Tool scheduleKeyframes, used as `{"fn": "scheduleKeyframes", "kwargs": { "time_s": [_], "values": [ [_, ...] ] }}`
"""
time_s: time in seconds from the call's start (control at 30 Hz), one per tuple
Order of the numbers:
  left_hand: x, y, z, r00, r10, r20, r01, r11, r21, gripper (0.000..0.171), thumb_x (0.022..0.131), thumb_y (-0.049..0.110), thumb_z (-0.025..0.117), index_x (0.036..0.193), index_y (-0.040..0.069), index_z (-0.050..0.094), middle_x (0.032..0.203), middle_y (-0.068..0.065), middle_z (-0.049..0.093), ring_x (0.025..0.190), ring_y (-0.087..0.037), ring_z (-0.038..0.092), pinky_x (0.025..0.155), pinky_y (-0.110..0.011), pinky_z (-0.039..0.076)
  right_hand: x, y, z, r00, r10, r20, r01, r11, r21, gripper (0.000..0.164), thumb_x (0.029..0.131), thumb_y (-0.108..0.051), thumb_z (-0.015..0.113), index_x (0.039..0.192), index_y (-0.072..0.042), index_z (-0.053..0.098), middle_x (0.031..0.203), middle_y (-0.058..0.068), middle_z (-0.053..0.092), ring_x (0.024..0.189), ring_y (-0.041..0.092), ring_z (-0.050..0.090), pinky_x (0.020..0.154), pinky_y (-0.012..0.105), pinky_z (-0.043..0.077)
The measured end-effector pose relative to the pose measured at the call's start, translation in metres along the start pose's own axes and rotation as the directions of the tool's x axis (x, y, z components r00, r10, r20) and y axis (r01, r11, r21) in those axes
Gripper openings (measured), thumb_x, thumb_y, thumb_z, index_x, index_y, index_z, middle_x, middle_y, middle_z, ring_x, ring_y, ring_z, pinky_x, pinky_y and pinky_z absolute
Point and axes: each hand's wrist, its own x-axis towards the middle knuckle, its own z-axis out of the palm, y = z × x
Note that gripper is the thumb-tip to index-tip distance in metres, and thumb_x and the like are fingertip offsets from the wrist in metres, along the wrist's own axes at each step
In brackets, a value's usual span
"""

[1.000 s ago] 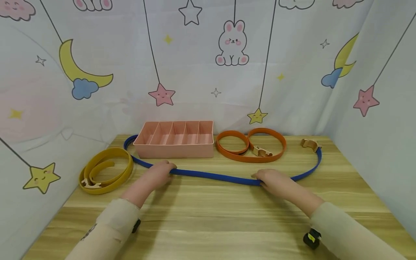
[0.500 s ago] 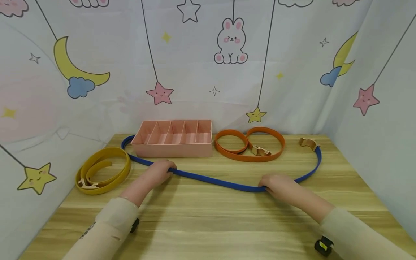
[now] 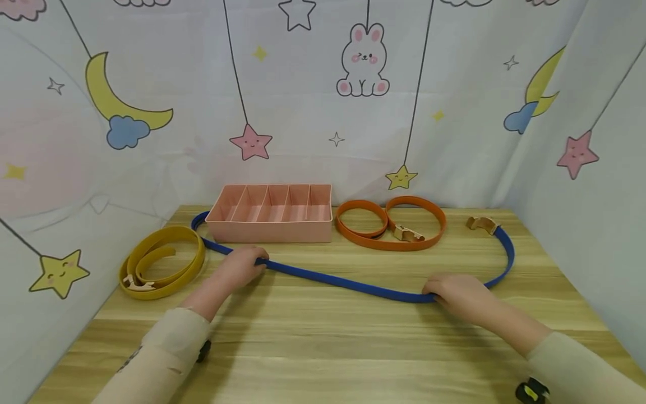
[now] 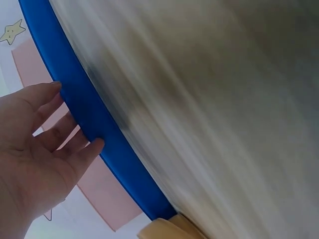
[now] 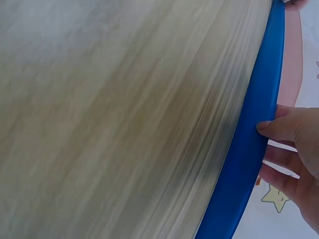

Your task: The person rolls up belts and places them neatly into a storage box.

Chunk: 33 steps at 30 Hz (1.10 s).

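Note:
A long blue belt [image 3: 333, 279] with a gold buckle [image 3: 483, 225] stretches across the table in front of the pink box. My left hand [image 3: 241, 267] holds it just below the box's left part; in the left wrist view the fingertips [image 4: 98, 144] lie at the belt's edge. Farther right, my right hand [image 3: 463, 297] pinches the same belt, with the thumb [image 5: 271, 128] on its near face and the other fingers behind. Past the right hand, the belt curves back to its buckle end. Its left end curls partly behind the box.
A pink box [image 3: 269, 232] with several compartments stands at the back of the wooden table [image 3: 323, 353]. A coiled yellow belt [image 3: 194, 268] lies on the left, and an orange belt [image 3: 398, 246] in two loops sits right of the box. A patterned curtain [image 3: 303, 90] closes the back and sides.
My right hand has slid rightward and toward me along the blue belt, and the belt's right-hand curve now bulges farther right. My left hand has stayed nearly in place.

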Motion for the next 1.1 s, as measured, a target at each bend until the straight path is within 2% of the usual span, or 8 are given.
{"fn": "scheduleKeyframes", "kwargs": {
  "time_s": [0.33, 0.6, 0.8, 1.1],
  "values": [
    [-0.012, -0.023, -0.008, 1.0, -0.024, 0.003, 0.023, 0.997, 0.072, 0.022, 0.089, 0.01, 0.07, 0.108, 0.0, 0.069, 0.099, -0.014, 0.066, 0.095, -0.034, 0.062, 0.086, -0.049, 0.048, -0.015, 0.011, -0.002, 0.999, 0.0, -0.051, 0.0, 1.0, 0.011, 0.028, 0.071, 0.008, 0.078, 0.088, -0.015, 0.073, 0.087, -0.005, 0.067, 0.08, 0.018, 0.067, 0.067, 0.034, 0.054],
    [-0.016, -0.04, -0.005, 0.999, -0.008, -0.037, 0.012, 0.993, 0.114, 0.021, 0.087, 0.008, 0.071, 0.105, -0.002, 0.068, 0.096, -0.015, 0.066, 0.093, -0.036, 0.06, 0.086, -0.05, 0.047, -0.031, 0.022, -0.005, 0.997, 0.066, -0.047, -0.067, 0.998, -0.006, 0.028, 0.073, 0.005, 0.079, 0.087, -0.019, 0.073, 0.088, -0.007, 0.066, 0.079, 0.018, 0.067, 0.065, 0.033, 0.054],
    [-0.014, -0.035, -0.004, 1.0, -0.003, -0.017, 0.004, 0.998, 0.059, 0.014, 0.09, 0.01, 0.069, 0.1, 0.001, 0.069, 0.092, -0.011, 0.065, 0.09, -0.032, 0.062, 0.083, -0.047, 0.049, -0.04, 0.033, -0.004, 0.99, 0.138, -0.025, -0.138, 0.99, -0.013, 0.027, 0.075, 0.004, 0.078, 0.088, -0.019, 0.074, 0.09, -0.004, 0.067, 0.079, 0.021, 0.067, 0.064, 0.036, 0.054],
    [-0.014, -0.012, -0.008, 0.994, 0.037, 0.098, -0.044, 0.997, 0.068, 0.011, 0.091, 0.012, 0.069, 0.098, 0.004, 0.072, 0.092, -0.005, 0.067, 0.09, -0.027, 0.063, 0.083, -0.043, 0.05, -0.044, 0.044, -0.007, 0.967, 0.253, 0.043, -0.254, 0.967, 0.023, 0.022, 0.077, 0.002, 0.076, 0.092, -0.014, 0.074, 0.093, 0.003, 0.07, 0.085, 0.028, 0.067, 0.068, 0.043, 0.054]
  ]
}}
